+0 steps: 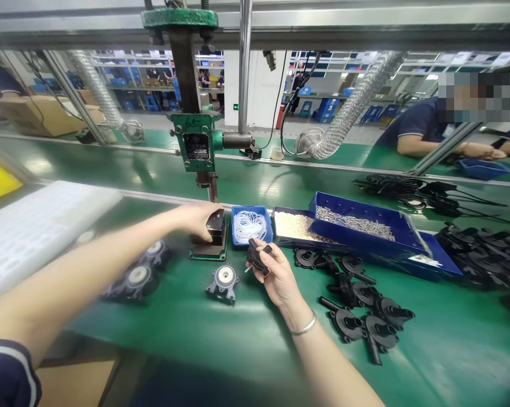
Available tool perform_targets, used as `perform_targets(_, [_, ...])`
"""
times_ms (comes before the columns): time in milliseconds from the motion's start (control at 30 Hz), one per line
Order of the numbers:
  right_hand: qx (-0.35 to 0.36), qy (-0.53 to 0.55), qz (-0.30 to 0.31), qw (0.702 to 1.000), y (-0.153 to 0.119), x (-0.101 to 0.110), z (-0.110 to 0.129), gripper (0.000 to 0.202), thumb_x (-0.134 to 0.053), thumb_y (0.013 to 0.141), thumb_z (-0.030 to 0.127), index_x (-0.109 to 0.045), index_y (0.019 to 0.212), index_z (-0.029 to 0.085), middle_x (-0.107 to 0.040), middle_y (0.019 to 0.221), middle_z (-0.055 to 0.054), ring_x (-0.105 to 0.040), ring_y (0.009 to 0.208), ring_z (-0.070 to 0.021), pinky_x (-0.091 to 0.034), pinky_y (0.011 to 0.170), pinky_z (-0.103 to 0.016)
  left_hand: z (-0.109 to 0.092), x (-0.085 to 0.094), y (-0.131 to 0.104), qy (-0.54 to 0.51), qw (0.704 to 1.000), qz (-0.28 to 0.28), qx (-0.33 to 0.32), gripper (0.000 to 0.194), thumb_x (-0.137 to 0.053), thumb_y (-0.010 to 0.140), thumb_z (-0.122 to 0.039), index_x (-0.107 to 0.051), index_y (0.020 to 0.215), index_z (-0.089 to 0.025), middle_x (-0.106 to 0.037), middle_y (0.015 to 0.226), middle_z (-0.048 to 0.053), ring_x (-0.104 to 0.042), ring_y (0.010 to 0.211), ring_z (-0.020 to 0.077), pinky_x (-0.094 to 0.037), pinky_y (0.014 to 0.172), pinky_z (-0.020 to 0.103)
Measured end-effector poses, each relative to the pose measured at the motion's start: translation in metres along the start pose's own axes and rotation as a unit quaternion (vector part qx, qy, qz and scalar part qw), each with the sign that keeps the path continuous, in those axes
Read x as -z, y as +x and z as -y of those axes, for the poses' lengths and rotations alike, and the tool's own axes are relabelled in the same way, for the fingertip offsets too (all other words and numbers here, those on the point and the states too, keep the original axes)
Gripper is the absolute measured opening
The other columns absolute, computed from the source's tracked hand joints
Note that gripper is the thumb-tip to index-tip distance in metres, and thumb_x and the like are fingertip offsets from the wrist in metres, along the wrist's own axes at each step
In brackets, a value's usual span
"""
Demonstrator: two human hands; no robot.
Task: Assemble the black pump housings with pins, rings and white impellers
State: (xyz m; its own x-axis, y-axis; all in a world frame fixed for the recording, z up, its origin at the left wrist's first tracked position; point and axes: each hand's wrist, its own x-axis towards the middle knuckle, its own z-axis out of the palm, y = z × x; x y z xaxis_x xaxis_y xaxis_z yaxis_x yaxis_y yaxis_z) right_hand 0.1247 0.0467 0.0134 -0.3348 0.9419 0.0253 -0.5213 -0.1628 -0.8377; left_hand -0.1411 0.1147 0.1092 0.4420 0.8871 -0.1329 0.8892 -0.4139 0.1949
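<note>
Left hand (199,219) resting fingers-down on the small black block (216,221) seated on the green press base (210,249), under the green hand press (196,141) — curled over it, grip not clear. Right hand (275,274) closed around a black plastic pump cap (257,257), just near of the small blue tray of white rings (250,225). Near left on the green worktop (195,322), a grey housing with white centre (223,280); right, a cluster of black caps (365,316).

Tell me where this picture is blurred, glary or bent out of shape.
Head view: the white tray and left forearm at left are smeared by blur; overhead lights glare off the green belt; the top rail bows from lens distortion; both hands, left and right, look fairly sharp.
</note>
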Motion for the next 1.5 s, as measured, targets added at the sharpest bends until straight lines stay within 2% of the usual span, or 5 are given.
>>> perform_targets(500, [-0.008, -0.028, -0.006, 1.000, 0.0011, 0.0046, -0.0045, 0.020, -0.079, 0.076, 0.035, -0.068, 0.086, 0.022, -0.058, 0.134, -0.007, -0.070, 0.069, -0.0174, -0.032, 0.037, -0.016, -0.0026, -0.0002, -0.0008, 0.021, 1.000, -0.011, -0.014, 0.079, -0.079, 0.055, -0.042, -0.051, 0.126, -0.022, -0.067, 0.116, 0.009, -0.064, 0.099, 0.0306, -0.048, 0.072, 0.031])
perform_targets(800, [-0.006, -0.036, -0.002, 0.999, 0.0023, 0.0042, -0.0040, 0.016, -0.077, 0.079, 0.033, -0.068, 0.086, 0.022, -0.059, 0.132, -0.007, -0.069, 0.068, -0.0153, -0.032, 0.038, -0.016, -0.0074, 0.0019, -0.0003, 0.022, 1.000, 0.005, 0.011, 0.079, -0.080, 0.054, -0.042, -0.052, 0.125, -0.021, -0.066, 0.117, 0.009, -0.064, 0.101, 0.0306, -0.048, 0.075, 0.032])
perform_targets(1000, [-0.008, -0.041, -0.012, 0.999, 0.0018, 0.0031, -0.0025, 0.018, -0.078, 0.078, 0.034, -0.068, 0.087, 0.022, -0.060, 0.133, -0.007, -0.069, 0.069, -0.0164, -0.033, 0.038, -0.017, -0.0097, 0.0017, -0.0014, 0.026, 1.000, -0.003, 0.011, 0.076, -0.079, 0.054, -0.041, -0.053, 0.122, -0.019, -0.067, 0.113, 0.010, -0.065, 0.097, 0.0321, -0.048, 0.070, 0.032])
perform_targets(1300, [-0.009, -0.044, -0.006, 0.999, 0.0015, 0.0036, -0.0035, 0.017, -0.078, 0.078, 0.033, -0.068, 0.086, 0.022, -0.060, 0.133, -0.007, -0.070, 0.068, -0.0161, -0.032, 0.038, -0.017, -0.0061, -0.0018, -0.0007, 0.017, 1.000, -0.014, 0.007, 0.077, -0.080, 0.053, -0.040, -0.054, 0.123, -0.023, -0.068, 0.115, 0.008, -0.065, 0.100, 0.0317, -0.048, 0.074, 0.032])
perform_targets(1500, [-0.019, -0.047, -0.013, 0.999, 0.0012, 0.0018, -0.0028, 0.021, -0.080, 0.075, 0.035, -0.067, 0.084, 0.021, -0.060, 0.133, -0.007, -0.069, 0.067, -0.0159, -0.032, 0.036, -0.017, -0.0075, -0.0011, -0.0024, 0.030, 0.999, -0.013, 0.012, 0.075, -0.078, 0.055, -0.042, -0.054, 0.122, -0.019, -0.067, 0.114, 0.011, -0.065, 0.097, 0.0325, -0.048, 0.071, 0.033])
